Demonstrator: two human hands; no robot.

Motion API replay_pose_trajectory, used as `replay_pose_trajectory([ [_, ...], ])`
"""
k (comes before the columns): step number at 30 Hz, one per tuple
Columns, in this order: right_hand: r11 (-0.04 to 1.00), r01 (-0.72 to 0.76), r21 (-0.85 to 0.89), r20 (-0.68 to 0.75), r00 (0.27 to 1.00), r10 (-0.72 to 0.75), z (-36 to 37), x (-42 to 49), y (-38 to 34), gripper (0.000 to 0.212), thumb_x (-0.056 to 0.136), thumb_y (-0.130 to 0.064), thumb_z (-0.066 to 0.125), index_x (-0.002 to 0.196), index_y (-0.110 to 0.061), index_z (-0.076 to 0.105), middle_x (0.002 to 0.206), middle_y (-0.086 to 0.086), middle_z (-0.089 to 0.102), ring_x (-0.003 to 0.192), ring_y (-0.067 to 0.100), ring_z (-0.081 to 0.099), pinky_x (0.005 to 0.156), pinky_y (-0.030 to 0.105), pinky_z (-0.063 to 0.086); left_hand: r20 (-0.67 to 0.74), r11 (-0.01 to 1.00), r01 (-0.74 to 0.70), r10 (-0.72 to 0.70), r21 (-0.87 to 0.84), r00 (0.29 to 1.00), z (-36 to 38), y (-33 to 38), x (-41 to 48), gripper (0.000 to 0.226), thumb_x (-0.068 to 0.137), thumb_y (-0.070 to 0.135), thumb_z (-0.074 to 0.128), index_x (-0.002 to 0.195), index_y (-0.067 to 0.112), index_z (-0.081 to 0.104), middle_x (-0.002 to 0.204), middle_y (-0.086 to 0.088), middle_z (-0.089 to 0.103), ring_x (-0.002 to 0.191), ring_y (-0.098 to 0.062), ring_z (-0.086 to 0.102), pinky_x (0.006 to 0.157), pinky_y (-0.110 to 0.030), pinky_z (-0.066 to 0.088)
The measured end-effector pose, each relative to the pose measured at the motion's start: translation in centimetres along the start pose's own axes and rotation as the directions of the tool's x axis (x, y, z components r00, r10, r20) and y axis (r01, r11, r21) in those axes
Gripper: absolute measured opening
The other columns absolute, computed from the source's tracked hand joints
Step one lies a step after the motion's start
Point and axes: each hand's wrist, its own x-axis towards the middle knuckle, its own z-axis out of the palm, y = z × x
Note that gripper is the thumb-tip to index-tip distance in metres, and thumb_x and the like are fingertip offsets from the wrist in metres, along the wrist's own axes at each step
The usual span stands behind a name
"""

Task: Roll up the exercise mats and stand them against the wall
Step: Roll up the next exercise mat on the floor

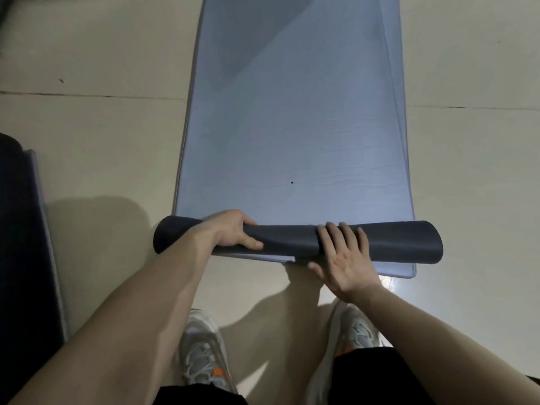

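Note:
A blue-grey exercise mat [295, 112] lies flat on the floor, stretching away from me. Its near end is curled into a dark roll [388, 241] lying across the mat's width. My left hand [233, 229] grips the roll near its left end, fingers wrapped over the top and thumb in front. My right hand [344, 255] lies flat on the roll right of its middle, fingers spread, palm down. A thin flap of mat [400, 268] sticks out under the roll on the near right side.
A second dark mat [20, 229] lies at the left edge, partly rolled at its top. The floor is pale tile [96, 159] with seams. My two sneakers [201, 346] and knees are just below the roll.

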Motion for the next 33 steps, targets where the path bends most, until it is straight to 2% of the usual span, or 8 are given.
replay_pose_trajectory([
  [2,1.0,0.02,0.015,-0.008,1.0,-0.019,-0.6,2.0,0.8,0.077,0.094,-0.066,0.031,0.146,-0.011,0.047,0.14,0.013,0.055,0.125,0.04,0.053,0.108,0.058,0.035,-0.365,0.985,0.052,0.011,0.164,0.931,1.9,-0.1,-0.2,0.058,0.079,0.06,0.076,0.13,0.036,0.063,0.125,0.006,0.067,0.121,-0.025,0.057,0.113,-0.047,0.033],
  [5,0.999,0.004,0.032,0.058,0.998,-0.006,-3.4,5.8,1.8,0.082,0.089,-0.071,0.016,0.139,-0.017,0.051,0.132,0.009,0.058,0.116,0.037,0.054,0.103,0.051,0.033,-0.771,0.942,0.044,0.245,0.333,0.588,7.1,0.6,-0.5,0.061,0.076,0.05,0.084,0.128,0.024,0.065,0.132,-0.009,0.062,0.126,-0.036,0.054,0.114,-0.058,0.032],
  [8,0.998,-0.04,0.043,-0.002,0.999,0.04,-4.0,7.7,2.0,0.078,0.088,-0.07,0.018,0.14,-0.02,0.05,0.141,0.011,0.05,0.129,0.037,0.047,0.109,0.054,0.027,-0.577,0.923,0.031,0.213,0.383,0.789,8.4,0.9,0.5,0.117,0.073,0.077,0.067,0.163,0.026,0.011,0.171,-0.006,0.006,0.157,-0.035,-0.001,0.123,-0.055,-0.008],
  [10,0.998,-0.059,0.031,-0.19,0.98,0.064,-2.6,7.0,2.2,0.064,0.09,-0.061,0.044,0.137,-0.019,0.052,0.142,0.013,0.05,0.13,0.04,0.048,0.11,0.057,0.027,-0.469,0.896,0.038,0.195,0.443,0.861,6.4,0.3,2.4,0.132,0.068,0.085,0.064,0.161,0.028,-0.01,0.171,-0.003,-0.009,0.156,-0.03,-0.017,0.123,-0.051,-0.013],
  [15,0.982,-0.092,-0.165,-0.033,0.996,0.087,0.1,7.8,4.2,0.139,0.052,-0.062,0.091,0.163,-0.024,0.018,0.165,0.015,0.025,0.152,0.041,0.02,0.119,0.062,0.003,-0.428,0.937,-0.079,0.229,0.341,0.874,1.2,0.8,6.4,0.124,0.068,0.085,0.064,0.163,0.027,0.009,0.17,0.001,0.015,0.157,-0.025,0.003,0.127,-0.043,-0.001],
  [22,0.983,-0.065,-0.173,-0.142,0.989,0.041,-1.5,12.5,5.5,0.097,0.062,-0.046,0.083,0.145,-0.031,0.036,0.132,0.003,0.055,0.117,0.032,0.054,0.106,0.052,0.035,-0.578,0.818,-0.02,0.424,0.575,0.697,1.3,-1.1,7.5,0.098,0.059,0.045,0.087,0.146,0.028,0.045,0.138,-0.002,0.053,0.124,-0.032,0.052,0.113,-0.044,0.034],
  [30,1.0,-0.006,-0.017,0.313,0.95,0.011,-6.3,8.7,4.9,0.097,0.07,-0.057,0.077,0.153,-0.042,0.029,0.137,-0.007,0.057,0.121,0.024,0.059,0.107,0.044,0.043,-0.159,0.901,-0.095,0.177,0.423,0.971,-0.5,1.3,2.7,0.089,0.063,0.045,0.084,0.142,0.044,0.044,0.126,0.009,0.059,0.108,-0.023,0.061,0.086,-0.038,0.05],
  [33,0.999,0.002,-0.035,0.218,0.976,0.006,-5.4,5.3,4.3,0.099,0.075,-0.059,0.076,0.157,-0.032,0.027,0.143,0.0,0.053,0.128,0.028,0.053,0.115,0.047,0.034,0.006,0.949,-0.105,0.109,0.297,0.994,-0.4,1.3,2.1,0.085,0.059,0.048,0.09,0.134,0.046,0.051,0.116,0.015,0.065,0.096,-0.016,0.066,0.069,-0.029,0.047],
])
